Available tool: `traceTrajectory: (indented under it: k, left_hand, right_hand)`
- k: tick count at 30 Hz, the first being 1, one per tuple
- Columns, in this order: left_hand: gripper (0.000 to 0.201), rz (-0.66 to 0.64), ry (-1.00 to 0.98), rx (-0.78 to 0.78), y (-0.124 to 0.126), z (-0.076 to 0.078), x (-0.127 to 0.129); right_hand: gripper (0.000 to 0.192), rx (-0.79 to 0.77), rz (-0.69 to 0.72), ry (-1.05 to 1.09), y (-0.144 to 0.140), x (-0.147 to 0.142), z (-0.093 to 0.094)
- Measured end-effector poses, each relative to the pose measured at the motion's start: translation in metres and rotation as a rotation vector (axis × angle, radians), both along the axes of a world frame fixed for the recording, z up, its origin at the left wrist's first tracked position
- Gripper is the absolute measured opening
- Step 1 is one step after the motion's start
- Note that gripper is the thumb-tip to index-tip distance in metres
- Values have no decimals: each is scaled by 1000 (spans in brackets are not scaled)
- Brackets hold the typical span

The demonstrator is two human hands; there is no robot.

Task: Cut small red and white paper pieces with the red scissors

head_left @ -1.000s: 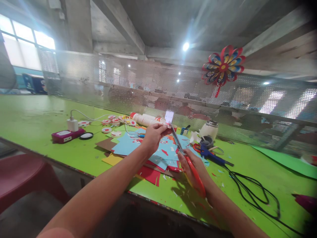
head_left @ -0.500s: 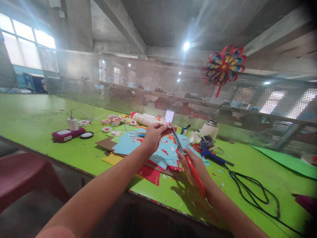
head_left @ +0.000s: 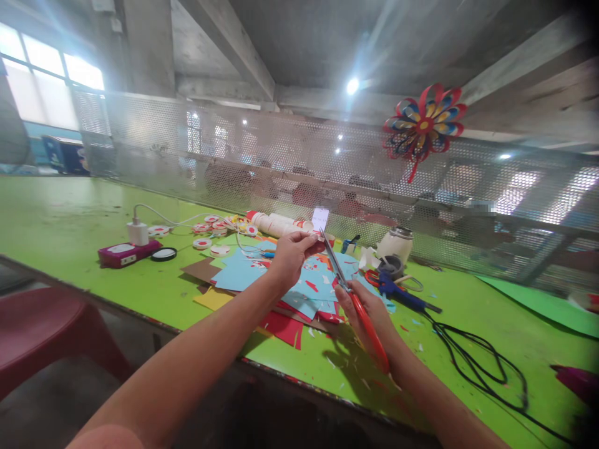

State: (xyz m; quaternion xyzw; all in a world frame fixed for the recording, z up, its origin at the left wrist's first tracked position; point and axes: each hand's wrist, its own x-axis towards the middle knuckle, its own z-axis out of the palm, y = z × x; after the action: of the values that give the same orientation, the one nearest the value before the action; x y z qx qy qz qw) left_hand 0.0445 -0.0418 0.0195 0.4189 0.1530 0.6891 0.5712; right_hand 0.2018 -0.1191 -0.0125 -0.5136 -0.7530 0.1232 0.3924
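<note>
My right hand (head_left: 367,312) grips a pair of scissors (head_left: 364,318) with red handles, blades pointing up and away from me. Between the pinched fingertips of my left hand (head_left: 294,255) is a small piece of paper (head_left: 320,237), mostly hidden by the fingers. The scissor tips reach right to it. Just behind stands or lies a small white rectangle with faint marks (head_left: 321,218); I cannot tell whether it is a card or a lit screen. Under both hands light blue paper sheets (head_left: 238,274) are piled over red (head_left: 283,329), yellow and brown ones, with cut scraps on top.
On the green table (head_left: 60,218) are a purple power strip (head_left: 128,254) with a white charger, ribbon rolls (head_left: 219,251), white tubes (head_left: 276,224), a cream flask (head_left: 395,244), a blue glue gun (head_left: 405,293) and its black cord. A perforated metal screen (head_left: 154,143) borders the back; a paper flower (head_left: 425,125) hangs there.
Almost nothing differs. Both hands, the scissors and the things on the table keep practically the same places.
</note>
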Motion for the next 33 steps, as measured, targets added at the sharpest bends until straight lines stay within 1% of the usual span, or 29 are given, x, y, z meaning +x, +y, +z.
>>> traceTrajectory:
  k: [8,13,15,17,19,22,24,26,28,30,31,33]
  left_hand:
    - [8,0,3,-19,3,-2,0]
    - [8,6,2,-28,6,-4,-1]
    - [8,27,18,-37,5,-3,-2]
    - [8,21,38,-40,3,-2,-2]
    - [10,-24,66,-31,0,-2,-2]
    - [15,-147,167,-10,-5,-4,1]
    - [18,-245,272,7,-7,-7,3]
    - [19,-327,376,38,-10,-10,5]
    - [19,-363,470,89,-12,-12,6]
    - [18,-363,551,153,-15,-13,7]
    - [18,-364,584,184,-16,-13,6]
    - [18,-374,631,232,-19,-13,6]
  right_hand:
    - [36,46,-28,40,2,0,-3]
    - [33,31,1,121,7,3,-7]
    - [34,15,19,135,7,2,-6]
    - [34,6,31,149,6,2,-3]
    - [34,3,30,180,4,1,1]
    - [29,17,-2,245,1,3,7]
    - [29,50,-6,325,0,5,9]
    - [29,55,38,459,1,7,9]
    - [31,-7,125,639,2,8,10]
    - [30,-134,236,811,4,9,11]
    - [29,-207,292,872,5,9,12]
    - [24,-340,376,918,7,9,15]
